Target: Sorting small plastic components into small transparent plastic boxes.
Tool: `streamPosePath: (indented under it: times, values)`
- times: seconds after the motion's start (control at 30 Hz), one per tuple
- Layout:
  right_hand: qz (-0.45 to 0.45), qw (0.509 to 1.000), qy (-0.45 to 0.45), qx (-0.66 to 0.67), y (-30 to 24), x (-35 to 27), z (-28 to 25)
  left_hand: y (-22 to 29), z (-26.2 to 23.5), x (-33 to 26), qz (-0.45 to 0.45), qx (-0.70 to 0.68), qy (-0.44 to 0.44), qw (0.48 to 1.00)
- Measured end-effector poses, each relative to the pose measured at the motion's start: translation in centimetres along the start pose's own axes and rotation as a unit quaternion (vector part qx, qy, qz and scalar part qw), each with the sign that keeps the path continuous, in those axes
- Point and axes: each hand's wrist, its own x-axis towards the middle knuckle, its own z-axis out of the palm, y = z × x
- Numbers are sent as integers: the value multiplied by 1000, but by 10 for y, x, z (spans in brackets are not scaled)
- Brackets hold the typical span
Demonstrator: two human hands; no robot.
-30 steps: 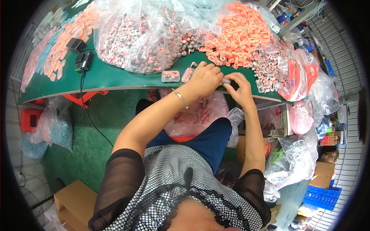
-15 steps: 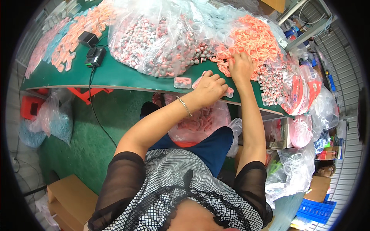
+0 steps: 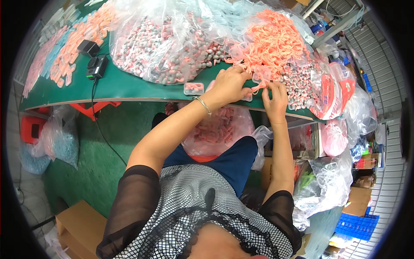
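My left hand [image 3: 229,85] is bent over the table's front edge, fingers curled toward a small bundle of orange cord [image 3: 258,87]. What its fingertips hold is partly hidden. My right hand [image 3: 276,102] pinches the right end of that bundle between thumb and fingers. Just beyond the bundle is a small clear plastic piece [image 3: 261,74]. To the left sits a small clear case [image 3: 194,89] with orange cord inside. Other clear cases lie partly covered beneath my left hand. Behind both hands rises a heap of orange cords [image 3: 276,41].
A big clear bag [image 3: 157,54] of grey-and-pink earplug-like pieces lies behind left. More such pieces [image 3: 297,84] are heaped at right, beside a red-and-white bag [image 3: 336,93]. Black boxes with a cable [image 3: 97,67] stand on the green table [image 3: 142,90]. An open bag of orange-pink pieces [image 3: 220,129] hangs below the edge.
My right hand has come back from the cord heap toward the table edge with an orange cord. My left hand has shifted slightly, and the two hands now meet around the bundle.
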Motion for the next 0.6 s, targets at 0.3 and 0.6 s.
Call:
streamPosePath:
  times: [0.3, 0.6]
  values:
    - [38, 999, 11, -12, -1, -35, -12, 26, 30, 9, -44, 51, -54, 996]
    - [47, 999, -24, 7, 3, -36, -10, 27, 55, 5, 66, 148, -7, 987]
